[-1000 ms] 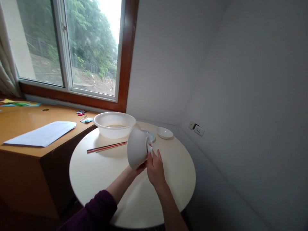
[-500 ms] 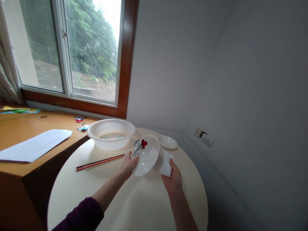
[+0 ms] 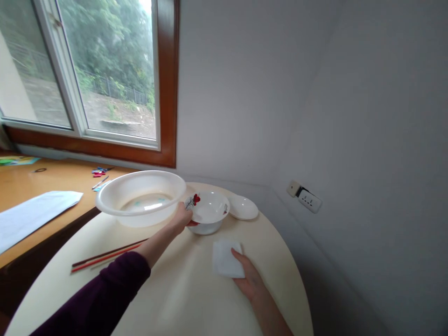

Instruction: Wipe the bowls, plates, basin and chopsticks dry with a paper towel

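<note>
My left hand grips the left rim of a white bowl with a red flower and dark stems on its inside. The bowl is nearly level, above or on a rounded pale bowl-like shape; I cannot tell whether they touch. In my right hand is a folded white cloth, pinched between thumb and fingers over the round table. A white plate lies just right of the bowl, near the table's far edge.
A large translucent basin with some liquid stands at the table's back left. Red and dark chopsticks lie before it, partly behind my left arm. A wooden desk adjoins on the left, holding a white sheet. A wall socket is at right.
My left hand has carried the bowl away from me and levelled it from its tilt. The cloth in my right hand has come away from the bowl, lower. The view has shifted right.
</note>
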The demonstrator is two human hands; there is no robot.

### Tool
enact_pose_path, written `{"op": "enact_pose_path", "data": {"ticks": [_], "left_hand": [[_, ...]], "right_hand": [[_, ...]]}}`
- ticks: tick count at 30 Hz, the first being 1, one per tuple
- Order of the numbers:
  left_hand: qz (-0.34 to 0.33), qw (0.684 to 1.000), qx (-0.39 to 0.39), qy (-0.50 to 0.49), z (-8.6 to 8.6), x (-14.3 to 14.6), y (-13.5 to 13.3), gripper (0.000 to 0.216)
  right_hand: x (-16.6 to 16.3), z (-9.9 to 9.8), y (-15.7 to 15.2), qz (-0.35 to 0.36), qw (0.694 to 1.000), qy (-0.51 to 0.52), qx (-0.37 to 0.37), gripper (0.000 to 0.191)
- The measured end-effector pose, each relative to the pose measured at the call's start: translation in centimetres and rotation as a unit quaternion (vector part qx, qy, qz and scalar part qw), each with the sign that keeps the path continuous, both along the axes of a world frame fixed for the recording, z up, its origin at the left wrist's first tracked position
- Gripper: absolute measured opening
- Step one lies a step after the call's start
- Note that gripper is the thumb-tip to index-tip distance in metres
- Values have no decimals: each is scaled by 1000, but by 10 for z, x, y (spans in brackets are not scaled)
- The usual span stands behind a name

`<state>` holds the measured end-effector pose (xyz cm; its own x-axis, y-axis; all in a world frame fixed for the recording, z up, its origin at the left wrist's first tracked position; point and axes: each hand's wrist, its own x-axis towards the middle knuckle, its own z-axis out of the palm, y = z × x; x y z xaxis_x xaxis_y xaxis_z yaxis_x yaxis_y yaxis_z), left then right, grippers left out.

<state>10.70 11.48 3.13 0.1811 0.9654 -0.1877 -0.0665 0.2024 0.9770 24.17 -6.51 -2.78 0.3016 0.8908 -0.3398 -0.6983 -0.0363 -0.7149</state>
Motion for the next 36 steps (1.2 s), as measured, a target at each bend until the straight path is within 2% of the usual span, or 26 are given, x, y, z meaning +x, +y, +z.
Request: {"op": "enact_pose_path", "data": {"ticks": [4, 10, 19, 22, 26, 32, 36], "left_hand": [[18, 1000, -3, 22, -13, 2, 13, 41], [34, 998, -18, 42, -29, 5, 29, 38], [39, 997, -21, 65, -46, 5, 42, 29], [40, 996, -17, 80, -48, 5, 45, 21], [42, 994, -5, 99, -50, 5, 47, 21], [35, 991, 13, 125, -50, 5, 48, 41], [20, 988, 27, 153, -45, 5, 45, 45]], "right_hand": [[-5, -3, -1, 38, 999, -29, 1, 21], [-11, -4, -2, 38, 999, -24, -19, 22], [-11, -4, -3, 67, 997, -32, -5, 23], [-11, -3, -4, 71, 997, -32, -5, 19], [-11, -3, -3, 67, 997, -28, -12, 24], [-12, 1, -4, 66, 997, -37, -12, 24], [-13, 4, -5, 61, 997, -36, -13, 24]]}}
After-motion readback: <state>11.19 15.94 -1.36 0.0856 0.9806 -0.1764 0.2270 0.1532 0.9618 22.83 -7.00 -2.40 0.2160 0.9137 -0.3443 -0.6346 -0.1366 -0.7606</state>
